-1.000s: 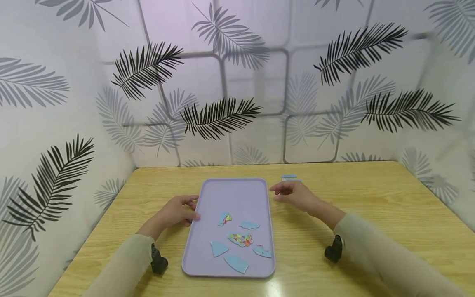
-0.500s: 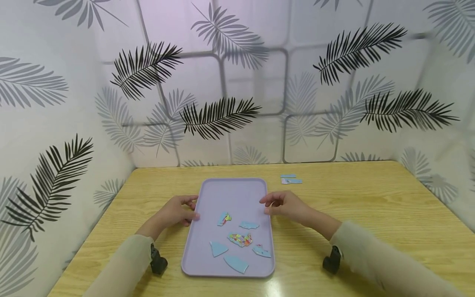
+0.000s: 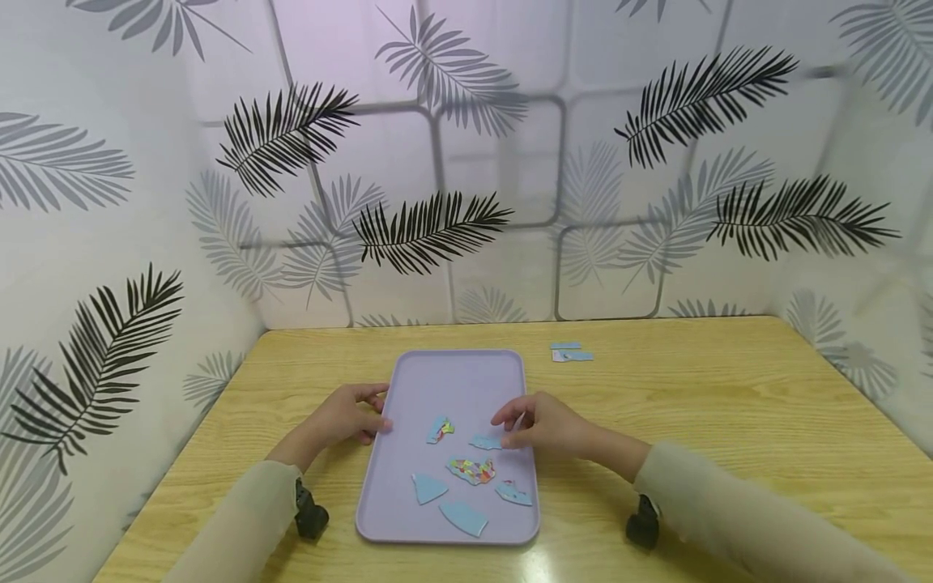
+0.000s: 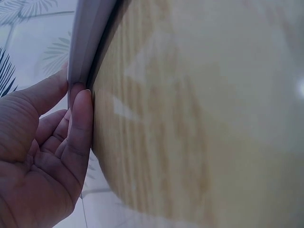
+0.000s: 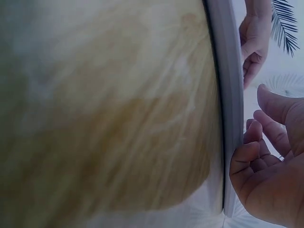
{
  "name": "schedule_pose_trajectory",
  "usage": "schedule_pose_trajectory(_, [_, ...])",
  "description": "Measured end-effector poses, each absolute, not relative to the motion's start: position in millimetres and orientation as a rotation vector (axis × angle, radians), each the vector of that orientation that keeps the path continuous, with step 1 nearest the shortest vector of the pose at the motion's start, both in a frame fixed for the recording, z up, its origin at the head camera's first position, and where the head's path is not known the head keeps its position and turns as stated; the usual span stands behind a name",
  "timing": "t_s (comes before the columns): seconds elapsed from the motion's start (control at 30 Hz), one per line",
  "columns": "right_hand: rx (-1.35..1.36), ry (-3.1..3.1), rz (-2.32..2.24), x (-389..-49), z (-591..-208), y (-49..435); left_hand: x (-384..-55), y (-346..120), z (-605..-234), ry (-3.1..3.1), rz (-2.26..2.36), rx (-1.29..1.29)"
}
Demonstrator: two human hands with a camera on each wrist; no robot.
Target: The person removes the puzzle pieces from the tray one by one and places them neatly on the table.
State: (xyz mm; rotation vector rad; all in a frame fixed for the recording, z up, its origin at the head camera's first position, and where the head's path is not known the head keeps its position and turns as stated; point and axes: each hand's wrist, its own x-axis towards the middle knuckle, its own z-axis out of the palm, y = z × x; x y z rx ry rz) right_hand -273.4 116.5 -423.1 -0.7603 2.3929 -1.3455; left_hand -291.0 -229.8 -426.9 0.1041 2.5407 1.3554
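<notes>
My left hand [image 3: 353, 414] holds the left rim of a lilac tray [image 3: 459, 380], thumb over the edge. In the left wrist view the left hand's fingers [image 4: 80, 123] press against the rim's outer side. My right hand [image 3: 547, 425] hovers over the tray's right side, fingers loosely bent, thumb and index apart. Its thumb overlaps a jagged light-blue flat piece [image 3: 483, 442], hiding that piece's right end. Close by lie a multicoloured patterned piece [image 3: 472, 470] and a blue piece with a colourful edge [image 3: 440, 430]. In the right wrist view the right hand [image 5: 270, 161] is bent beside the tray rim.
Toward the front of the tray lie a triangular blue piece [image 3: 429, 488], a curved blue piece [image 3: 464, 518] and a blue piece with a reddish mark [image 3: 514, 492]. Two narrow blue strips [image 3: 573, 355] lie on the wooden table [image 3: 692, 389] behind the tray, near the leaf-patterned wall [image 3: 496, 267].
My right hand has moved left and toward me, from beside the tray near the blue strips to over the jagged blue piece. The left hand and tray have stayed put.
</notes>
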Motion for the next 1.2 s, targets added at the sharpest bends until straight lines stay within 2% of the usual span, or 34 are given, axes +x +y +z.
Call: schedule_pose_trajectory(1.2, [-0.815,2.513,-1.137,-277,-431,97,-292,-230,-428,2.545,1.362,0.111])
